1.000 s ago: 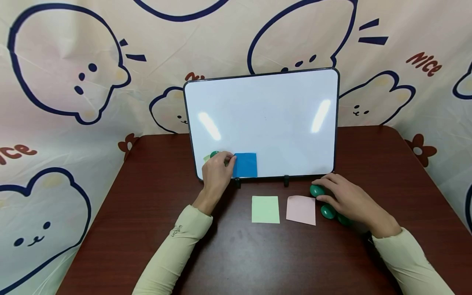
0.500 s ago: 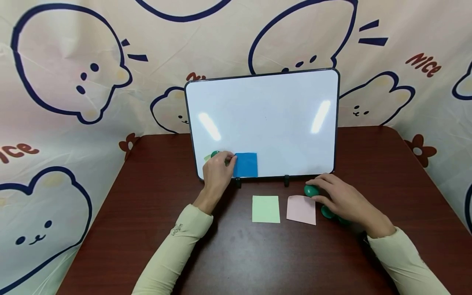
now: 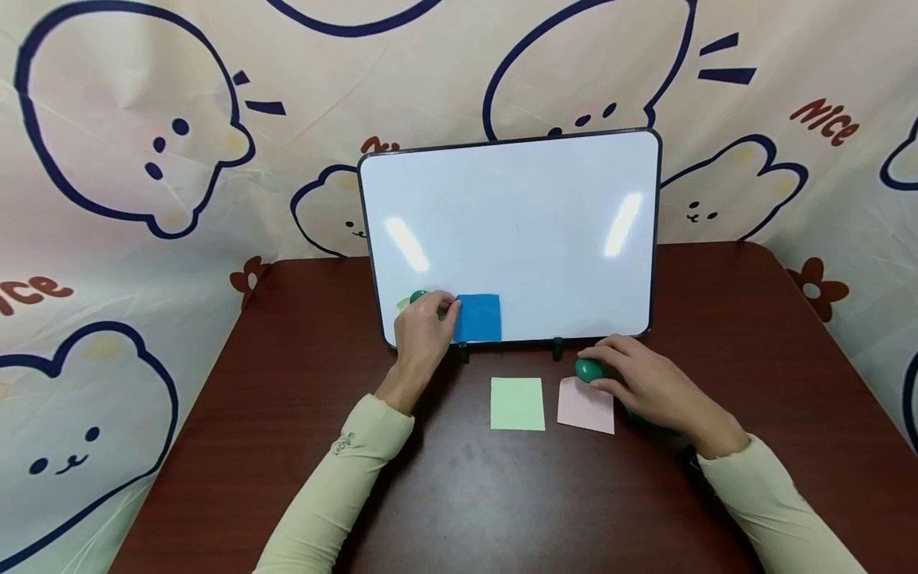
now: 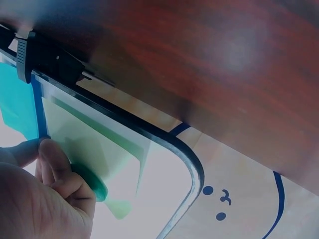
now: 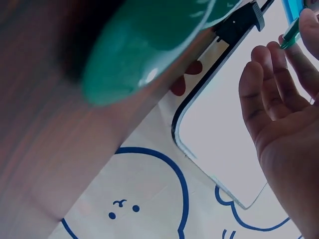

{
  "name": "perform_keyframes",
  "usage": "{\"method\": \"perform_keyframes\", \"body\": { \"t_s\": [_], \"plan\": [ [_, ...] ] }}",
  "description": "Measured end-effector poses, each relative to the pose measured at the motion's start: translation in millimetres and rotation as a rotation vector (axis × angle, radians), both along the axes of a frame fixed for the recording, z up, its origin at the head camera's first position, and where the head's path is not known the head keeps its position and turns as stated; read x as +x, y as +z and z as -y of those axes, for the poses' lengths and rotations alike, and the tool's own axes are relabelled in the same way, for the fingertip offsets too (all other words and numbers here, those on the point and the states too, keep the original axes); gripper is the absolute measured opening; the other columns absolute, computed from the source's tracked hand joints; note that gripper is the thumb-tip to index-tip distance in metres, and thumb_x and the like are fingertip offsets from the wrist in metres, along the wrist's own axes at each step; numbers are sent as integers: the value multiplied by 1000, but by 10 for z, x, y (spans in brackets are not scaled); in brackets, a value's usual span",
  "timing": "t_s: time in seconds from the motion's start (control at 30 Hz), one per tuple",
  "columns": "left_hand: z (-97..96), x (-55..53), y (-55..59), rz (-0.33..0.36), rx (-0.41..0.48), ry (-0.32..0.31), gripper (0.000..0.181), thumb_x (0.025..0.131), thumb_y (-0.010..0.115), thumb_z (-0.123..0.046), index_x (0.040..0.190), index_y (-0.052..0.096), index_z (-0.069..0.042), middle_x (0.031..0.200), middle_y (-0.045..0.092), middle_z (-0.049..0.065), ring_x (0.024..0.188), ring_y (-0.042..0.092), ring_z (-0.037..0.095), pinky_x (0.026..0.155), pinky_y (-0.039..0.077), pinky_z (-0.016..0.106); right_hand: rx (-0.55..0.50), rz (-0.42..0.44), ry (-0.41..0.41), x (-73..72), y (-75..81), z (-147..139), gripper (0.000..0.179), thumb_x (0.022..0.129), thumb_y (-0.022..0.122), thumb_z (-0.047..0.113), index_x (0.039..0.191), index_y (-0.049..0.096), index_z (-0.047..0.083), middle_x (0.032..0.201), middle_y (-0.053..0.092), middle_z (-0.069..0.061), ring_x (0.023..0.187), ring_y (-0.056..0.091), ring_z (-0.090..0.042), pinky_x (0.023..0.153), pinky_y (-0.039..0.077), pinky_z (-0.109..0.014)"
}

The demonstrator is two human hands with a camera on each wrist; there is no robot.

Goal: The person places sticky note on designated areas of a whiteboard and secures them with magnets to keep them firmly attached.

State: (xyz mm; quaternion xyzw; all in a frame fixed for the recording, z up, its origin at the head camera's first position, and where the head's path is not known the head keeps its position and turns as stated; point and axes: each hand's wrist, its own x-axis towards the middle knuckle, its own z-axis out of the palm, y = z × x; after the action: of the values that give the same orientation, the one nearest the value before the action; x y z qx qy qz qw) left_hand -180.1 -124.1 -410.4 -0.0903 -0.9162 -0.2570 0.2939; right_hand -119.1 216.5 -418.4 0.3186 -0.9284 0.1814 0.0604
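Observation:
My left hand (image 3: pixel 423 331) pinches the left edge of a blue paper square (image 3: pixel 479 317) against the lower left of a whiteboard (image 3: pixel 516 223). Beside its fingers, a round green magnet (image 4: pixel 90 183) sits over a pale green paper square (image 4: pixel 84 134) on the board, mostly hidden from the head view. Between thumb and fingers, my right hand (image 3: pixel 649 384) holds another round green magnet (image 3: pixel 588 370), just above the far edge of a pink paper square (image 3: pixel 584 408) on the table. More green magnets (image 5: pixel 144 50) lie under that hand, largely covered in the head view.
A light green paper square (image 3: pixel 518 404) lies left of the pink one on the dark wooden table (image 3: pixel 459 494). Black clips (image 3: pixel 557 348) support the whiteboard's lower edge. Behind it hangs a cloth with cartoon drawings (image 3: pixel 129 119).
My right hand has carried its green magnet leftward, from beside the pink paper to over its far edge. The left hand stays at the blue paper.

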Motion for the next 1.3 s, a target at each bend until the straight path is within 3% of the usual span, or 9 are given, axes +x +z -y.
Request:
{"method": "perform_keyframes", "body": {
  "t_s": [0.43, 0.8, 1.3],
  "plan": [
    [12, -22, -8, -5, -5, -13, 18, 91, 74, -23, 93, 76, -5, 87, 76, 8, 73, 71, 20, 63, 58, 35, 9, 4, 23, -16, 41, 229, 42, 90, 74, 28, 129, 63, 19, 120, 60, -2, 104, 61, -15, 85, 57, -37],
    [11, -15, 1, -10, 3, -13, 18, 90, 75, -23, 93, 76, -5, 87, 76, 8, 73, 71, 20, 63, 58, 34, 34, -60, 91, -18, 49, 474, 40, 92, 72, 30, 128, 63, 16, 121, 61, -4, 106, 62, -17, 86, 57, -36],
    [24, -23, -4, 11, -1, -14, 17, 91, 74, -23, 94, 76, -6, 89, 77, 8, 76, 72, 20, 65, 58, 34, 23, -114, 81, -2, 43, 732, 41, 89, 76, 26, 126, 63, 14, 117, 62, -3, 104, 61, -16, 84, 56, -33]
  ]
}}
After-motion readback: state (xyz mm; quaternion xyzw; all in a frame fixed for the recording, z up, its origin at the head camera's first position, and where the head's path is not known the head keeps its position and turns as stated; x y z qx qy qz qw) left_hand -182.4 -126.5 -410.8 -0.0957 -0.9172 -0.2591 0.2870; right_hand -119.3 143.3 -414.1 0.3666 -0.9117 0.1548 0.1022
